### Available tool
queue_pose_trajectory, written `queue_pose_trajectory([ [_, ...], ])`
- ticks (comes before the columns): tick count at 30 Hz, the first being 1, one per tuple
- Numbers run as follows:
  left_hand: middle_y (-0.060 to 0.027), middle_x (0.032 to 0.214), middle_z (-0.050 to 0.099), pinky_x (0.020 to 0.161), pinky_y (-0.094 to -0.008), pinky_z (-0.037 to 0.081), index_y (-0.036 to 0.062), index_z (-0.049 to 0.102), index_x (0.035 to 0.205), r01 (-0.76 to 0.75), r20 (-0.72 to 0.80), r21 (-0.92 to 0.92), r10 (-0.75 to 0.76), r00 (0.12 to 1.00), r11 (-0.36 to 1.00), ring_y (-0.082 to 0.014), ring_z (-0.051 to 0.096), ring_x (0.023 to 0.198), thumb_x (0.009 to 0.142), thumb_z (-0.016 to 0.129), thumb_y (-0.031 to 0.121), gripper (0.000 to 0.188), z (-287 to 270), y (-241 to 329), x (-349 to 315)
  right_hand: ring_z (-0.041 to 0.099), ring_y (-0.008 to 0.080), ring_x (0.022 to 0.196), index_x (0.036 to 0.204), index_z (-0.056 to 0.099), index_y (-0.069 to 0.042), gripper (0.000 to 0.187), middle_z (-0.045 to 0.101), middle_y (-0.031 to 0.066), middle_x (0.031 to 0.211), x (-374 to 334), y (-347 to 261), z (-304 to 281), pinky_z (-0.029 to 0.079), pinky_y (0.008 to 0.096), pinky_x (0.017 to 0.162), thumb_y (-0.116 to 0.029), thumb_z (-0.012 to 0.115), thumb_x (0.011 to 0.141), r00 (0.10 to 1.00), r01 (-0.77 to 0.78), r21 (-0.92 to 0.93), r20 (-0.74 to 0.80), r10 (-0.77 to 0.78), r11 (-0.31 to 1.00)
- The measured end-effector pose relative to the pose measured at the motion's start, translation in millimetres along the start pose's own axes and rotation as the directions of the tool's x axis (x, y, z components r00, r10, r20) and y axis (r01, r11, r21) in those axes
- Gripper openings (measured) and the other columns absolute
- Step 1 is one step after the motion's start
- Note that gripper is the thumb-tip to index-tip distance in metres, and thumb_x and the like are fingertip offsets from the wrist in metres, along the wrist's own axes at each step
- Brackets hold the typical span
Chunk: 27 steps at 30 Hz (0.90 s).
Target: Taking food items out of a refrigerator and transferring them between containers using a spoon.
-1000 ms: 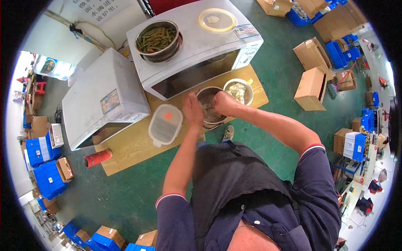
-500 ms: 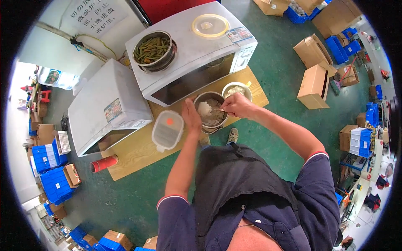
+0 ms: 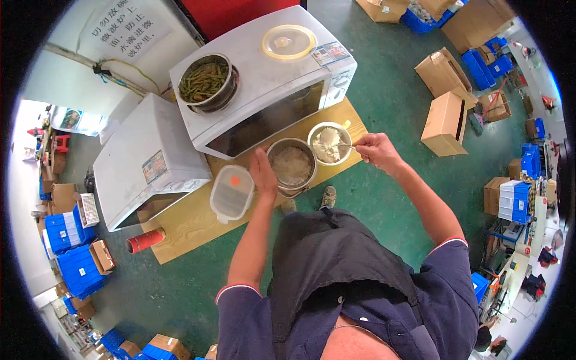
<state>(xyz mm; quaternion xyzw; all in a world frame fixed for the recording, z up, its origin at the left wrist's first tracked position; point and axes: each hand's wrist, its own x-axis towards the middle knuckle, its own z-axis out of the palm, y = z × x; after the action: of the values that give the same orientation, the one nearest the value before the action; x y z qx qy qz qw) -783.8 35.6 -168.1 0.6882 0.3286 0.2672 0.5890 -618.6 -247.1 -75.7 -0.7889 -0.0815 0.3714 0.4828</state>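
Observation:
My right hand is closed around the handle of a metal spoon. The spoon's head lies in the white rice inside a round white bowl. Left of that bowl stands a round steel pot with pale rice in it. My left hand, fingers stretched out, rests against the pot's left side. A translucent plastic lid with an orange spot lies just left of my left hand. All of these are on a wooden board.
Behind the board stands a white microwave, carrying a steel pot of green beans and a round yellow-rimmed lid. A second microwave is at left, near a red cylinder. Cardboard boxes lie on the green floor at right.
My right hand has moved the spoon rightward from the steel pot to the white bowl. The lump of white rice no longer shows in the pot. My left hand stays at the pot.

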Motion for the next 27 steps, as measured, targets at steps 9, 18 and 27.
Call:
queue_pose_trajectory([
  [9,-0.0083,0.104,0.067,0.091,-0.0316,0.045,-0.0015,0.067,0.109,-0.032,0.026,-0.022,0.032,0.999,0.999,-0.0172,0.059,0.097,0.109,0.044,0.038,0.046,-1,-5,2,0.071,0.0371,0.077,0.101,0.069,-0.004,0.019,0.070,0.0204,0.081,27,72,27,0.056,0.0475,0.068,-0.016,0.056,0.093,0.923,0.123,-0.864,-0.081,-0.376,0.488],
  [18,-0.0145,0.100,0.065,0.090,-0.0364,0.045,-0.0031,0.067,0.103,-0.075,0.022,0.049,0.074,0.997,0.996,-0.0259,0.060,0.097,0.108,0.044,0.030,0.041,0,-6,4,0.071,0.0304,0.073,0.106,0.063,-0.005,0.018,0.070,0.0134,0.085,3,82,32,0.057,0.0417,0.062,-0.010,0.057,0.089,0.754,0.215,-0.862,-0.153,-0.639,0.460],
  [27,-0.0132,0.101,0.065,0.090,-0.0358,0.045,-0.0019,0.068,0.104,-0.058,0.016,0.080,0.056,0.998,0.995,-0.0251,0.060,0.097,0.108,0.044,0.030,0.040,1,-2,3,0.071,0.0307,0.075,0.097,0.061,-0.007,0.011,0.069,0.0129,0.083,-5,93,51,0.057,0.0421,0.063,-0.009,0.059,0.086,0.850,0.166,-0.887,-0.093,-0.518,0.432],
])
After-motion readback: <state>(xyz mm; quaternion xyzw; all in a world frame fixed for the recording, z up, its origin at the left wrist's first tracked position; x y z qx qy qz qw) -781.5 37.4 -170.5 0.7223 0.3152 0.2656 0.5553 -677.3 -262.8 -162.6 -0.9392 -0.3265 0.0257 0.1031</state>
